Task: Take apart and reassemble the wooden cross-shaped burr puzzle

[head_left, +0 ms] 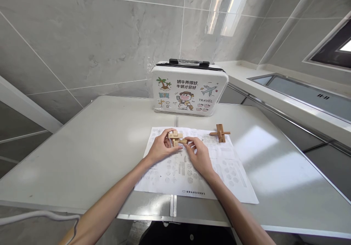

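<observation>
In the middle of the head view, my left hand [161,145] is closed around a light wooden interlocking puzzle [174,136] made of notched blocks. My right hand [199,154] pinches a small wooden puzzle piece [183,141] between thumb and fingertips, at the right side of the puzzle. Whether that piece is seated in the puzzle I cannot tell. Both hands are over a printed paper sheet [170,181] covered with small diagrams. A second, darker wooden puzzle [220,133], cross-shaped with sticks pointing out, rests on the sheet's far right part.
A white cartoon-printed case [189,89] in clear plastic stands at the back of the white folding table [82,153], against a grey tiled wall. To the right runs a counter [287,95] with a dark glass panel. A white cable [41,214] hangs at the lower left.
</observation>
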Available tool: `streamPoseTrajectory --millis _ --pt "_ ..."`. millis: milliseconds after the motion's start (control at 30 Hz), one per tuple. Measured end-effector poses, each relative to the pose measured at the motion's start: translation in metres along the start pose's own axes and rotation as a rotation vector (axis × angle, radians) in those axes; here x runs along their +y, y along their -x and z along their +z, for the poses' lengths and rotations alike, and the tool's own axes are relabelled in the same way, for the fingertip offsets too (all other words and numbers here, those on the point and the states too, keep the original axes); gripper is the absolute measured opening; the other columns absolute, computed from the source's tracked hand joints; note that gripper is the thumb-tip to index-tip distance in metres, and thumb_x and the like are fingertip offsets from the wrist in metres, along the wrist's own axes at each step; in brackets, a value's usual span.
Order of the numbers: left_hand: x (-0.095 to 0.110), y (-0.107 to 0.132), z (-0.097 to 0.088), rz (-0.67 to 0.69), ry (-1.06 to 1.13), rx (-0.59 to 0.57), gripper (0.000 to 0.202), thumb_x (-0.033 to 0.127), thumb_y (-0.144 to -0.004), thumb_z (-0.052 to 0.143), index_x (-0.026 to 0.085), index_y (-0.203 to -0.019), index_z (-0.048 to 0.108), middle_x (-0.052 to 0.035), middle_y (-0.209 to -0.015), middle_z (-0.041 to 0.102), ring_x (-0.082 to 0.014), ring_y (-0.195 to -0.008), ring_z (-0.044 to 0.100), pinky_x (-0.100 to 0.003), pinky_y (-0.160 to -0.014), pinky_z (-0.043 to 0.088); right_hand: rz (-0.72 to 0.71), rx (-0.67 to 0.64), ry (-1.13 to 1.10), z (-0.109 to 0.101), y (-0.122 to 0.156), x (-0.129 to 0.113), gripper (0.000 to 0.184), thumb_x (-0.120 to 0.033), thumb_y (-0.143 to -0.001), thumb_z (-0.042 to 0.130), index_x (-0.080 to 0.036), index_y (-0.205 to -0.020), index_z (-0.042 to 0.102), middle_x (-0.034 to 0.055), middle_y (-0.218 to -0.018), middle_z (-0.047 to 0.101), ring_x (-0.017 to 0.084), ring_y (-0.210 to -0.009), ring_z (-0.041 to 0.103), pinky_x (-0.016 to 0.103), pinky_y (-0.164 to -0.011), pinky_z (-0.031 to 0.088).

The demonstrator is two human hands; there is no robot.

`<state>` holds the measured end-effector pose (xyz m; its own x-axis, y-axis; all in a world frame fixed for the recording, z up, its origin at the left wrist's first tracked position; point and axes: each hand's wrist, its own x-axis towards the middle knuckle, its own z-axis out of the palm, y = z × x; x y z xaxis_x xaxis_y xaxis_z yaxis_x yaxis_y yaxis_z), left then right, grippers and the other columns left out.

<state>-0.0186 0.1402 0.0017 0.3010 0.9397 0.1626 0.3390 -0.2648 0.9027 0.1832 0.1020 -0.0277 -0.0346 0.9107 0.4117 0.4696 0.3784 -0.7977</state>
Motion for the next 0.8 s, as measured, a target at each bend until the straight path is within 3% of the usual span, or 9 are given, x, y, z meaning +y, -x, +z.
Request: streamPoseTrajectory --millis 133,367,600,700,800 --pt "-0.0019 0.0008 -0.0002 0.018 -0.061 -0.038 0.076 0.054 -0.072 0.088 0.025 -0.134 0.057 0.007 -0.072 0.053 -0.0116 -0.059 0.044 -0.023 -0.057 0.04 -0.063 -0.033 0.058 0.0004 0.0021 0.0001 0.026 -0.038 -0.107 0.05 -0.025 -0.123 0.067 0.0081 -0.107 0.069 0.021 -0.084 0.067 0.034 -0.073 0.055" --pt "-0.0015 0.0021 -0.0004 0.045 -0.17 -0.064 0.074 0.057 -0.074 0.086 0.026 -0.135 0.056 0.0063 -0.073 0.056 -0.013 -0.061 0.047 -0.025 -0.059 0.04 -0.111 -0.006 0.167 -0.0017 0.0027 -0.0038 0.025 -0.036 -0.107 0.053 -0.026 -0.122 0.07 0.006 -0.103 0.068 0.017 -0.072 0.063 0.031 -0.069 0.052" --pt "-0.0053 0.0033 0.0003 0.096 -0.268 -0.074 0.073 0.06 -0.074 0.085 0.027 -0.134 0.058 0.0067 -0.072 0.054 -0.0141 -0.064 0.05 -0.026 -0.063 0.042 -0.164 0.024 0.223 -0.0003 0.0038 -0.0039 0.025 -0.032 -0.108 0.052 -0.026 -0.123 0.07 0.0066 -0.104 0.069 0.017 -0.072 0.063 0.03 -0.065 0.051" --pt "-0.0066 0.0038 0.0012 0.152 -0.301 -0.063 0.071 0.06 -0.075 0.085 0.027 -0.132 0.059 0.0046 -0.08 0.06 -0.0137 -0.065 0.052 -0.026 -0.066 0.045 -0.193 0.022 0.203 -0.0001 0.0043 -0.0042 0.024 -0.031 -0.108 0.052 -0.026 -0.124 0.069 0.0073 -0.105 0.068 0.018 -0.079 0.067 0.03 -0.064 0.051" --pt "-0.0062 0.0039 0.0015 0.221 -0.323 -0.047 0.07 0.06 -0.077 0.084 0.027 -0.133 0.06 -0.0013 -0.104 0.066 -0.0135 -0.07 0.056 -0.027 -0.068 0.048 -0.227 0.009 0.18 -0.0006 0.0049 -0.0049 0.024 -0.028 -0.108 0.052 -0.025 -0.125 0.068 0.0078 -0.107 0.068 0.019 -0.085 0.069 0.029 -0.064 0.052"
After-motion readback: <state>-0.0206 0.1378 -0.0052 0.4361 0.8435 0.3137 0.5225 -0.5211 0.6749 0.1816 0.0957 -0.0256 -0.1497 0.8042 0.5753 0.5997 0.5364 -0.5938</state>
